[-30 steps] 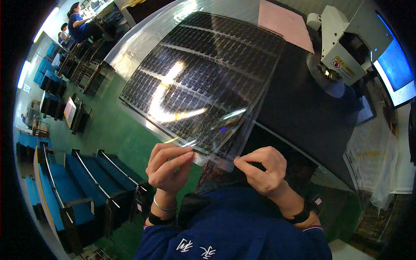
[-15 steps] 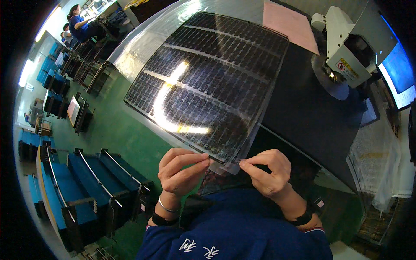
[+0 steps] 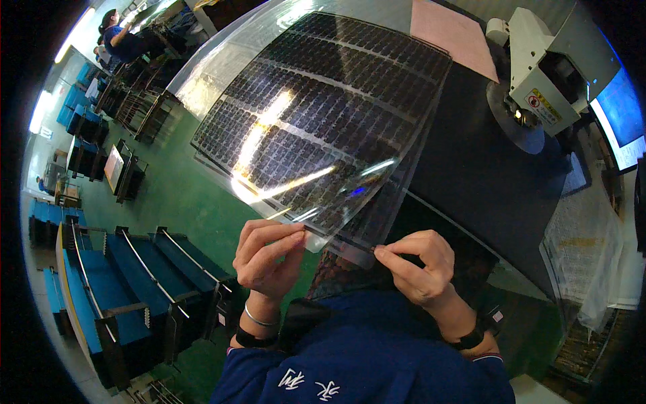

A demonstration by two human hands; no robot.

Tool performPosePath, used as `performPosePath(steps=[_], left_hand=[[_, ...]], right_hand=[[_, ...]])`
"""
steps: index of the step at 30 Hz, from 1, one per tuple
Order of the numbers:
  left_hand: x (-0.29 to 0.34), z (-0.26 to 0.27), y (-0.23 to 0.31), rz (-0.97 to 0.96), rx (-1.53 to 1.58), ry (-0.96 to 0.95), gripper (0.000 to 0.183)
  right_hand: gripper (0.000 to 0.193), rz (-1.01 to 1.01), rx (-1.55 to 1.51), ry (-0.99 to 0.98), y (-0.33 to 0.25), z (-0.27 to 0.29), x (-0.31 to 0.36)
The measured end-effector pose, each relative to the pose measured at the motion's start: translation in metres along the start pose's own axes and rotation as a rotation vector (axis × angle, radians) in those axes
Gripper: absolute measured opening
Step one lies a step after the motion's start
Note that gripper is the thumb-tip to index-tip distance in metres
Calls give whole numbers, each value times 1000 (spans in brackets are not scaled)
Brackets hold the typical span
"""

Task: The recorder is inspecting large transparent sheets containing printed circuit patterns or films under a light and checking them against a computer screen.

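Over the left side of the black surface (image 3: 484, 175), a dark-patterned film (image 3: 330, 108) has its near edge pinched by the left hand (image 3: 270, 259) while the right hand (image 3: 418, 266) grips an under-sheet (image 3: 355, 252) by its corner, apparently parting the layers, so steady, crease-free tension seems called for next.

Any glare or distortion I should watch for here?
Head view: a bright curved glare streak washes out part of the patterned sheet; head view: the left hand and right hand read clearly; head view: the lamp at far left is blown out; head view: fisheye makes the monitor lean near the rim, and the corners go black.
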State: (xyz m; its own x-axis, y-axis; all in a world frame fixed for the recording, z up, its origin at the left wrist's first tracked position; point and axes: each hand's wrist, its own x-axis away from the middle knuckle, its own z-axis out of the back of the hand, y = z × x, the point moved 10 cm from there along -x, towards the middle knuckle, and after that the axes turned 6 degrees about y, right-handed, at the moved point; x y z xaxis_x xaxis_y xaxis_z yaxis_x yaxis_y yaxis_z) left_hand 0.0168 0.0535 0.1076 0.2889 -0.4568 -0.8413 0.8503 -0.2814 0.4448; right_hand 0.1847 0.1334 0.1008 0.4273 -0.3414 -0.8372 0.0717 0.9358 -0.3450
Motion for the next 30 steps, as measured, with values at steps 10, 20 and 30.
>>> performPosePath(steps=[10, 20, 30], left_hand=[[3, -7, 5, -41, 29, -43, 18], [3, -17, 15, -101, 63, -103, 18], [4, -19, 19, -133, 89, -110, 18]], right_hand=[[21, 5, 5, -4, 0, 0, -2], [22, -22, 0, -25, 1, -2, 0], [24, -40, -5, -45, 3, -6, 0]])
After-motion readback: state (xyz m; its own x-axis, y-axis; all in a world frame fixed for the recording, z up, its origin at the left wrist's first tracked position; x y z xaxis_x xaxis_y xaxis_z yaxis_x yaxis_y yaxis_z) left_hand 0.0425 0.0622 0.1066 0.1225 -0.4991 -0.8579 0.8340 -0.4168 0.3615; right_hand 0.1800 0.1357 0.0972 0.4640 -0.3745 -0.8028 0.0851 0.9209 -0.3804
